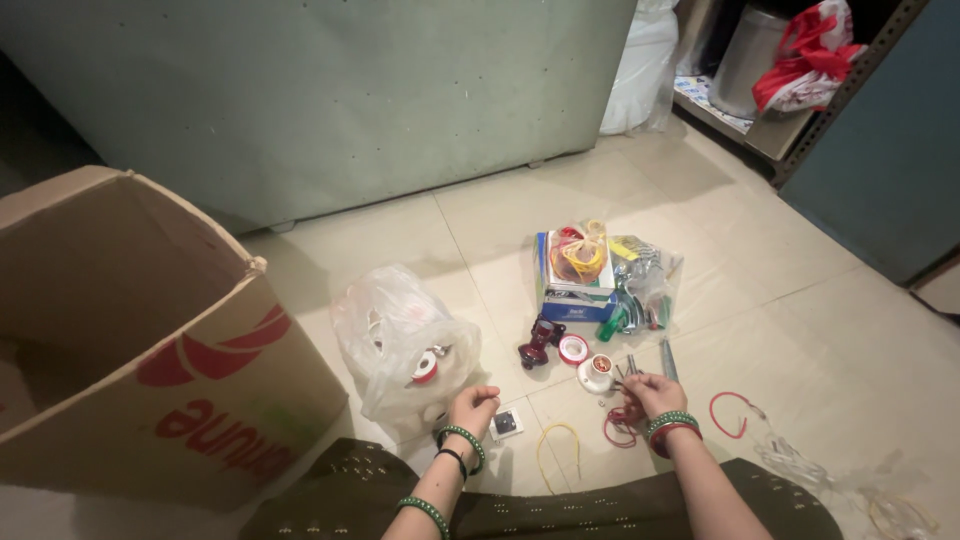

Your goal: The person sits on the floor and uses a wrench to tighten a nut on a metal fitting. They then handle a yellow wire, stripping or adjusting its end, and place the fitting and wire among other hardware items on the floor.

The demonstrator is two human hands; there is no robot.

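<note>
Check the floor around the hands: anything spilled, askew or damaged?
Nothing looks damaged. Small parts lie scattered loose on the tile floor: a yellow wire loop, a red wire loop and a white holder. The cardboard box stands tilted with its flaps open. The left hand is closed by a plastic bag; the right hand holds red wire.

Green bangles ring one wrist, green and red bangles the other, above a dark olive dotted garment. On the beige tiled floor lie a yellow wire loop, red wire loops, a blue-and-white box and a brown carton printed in red.
</note>
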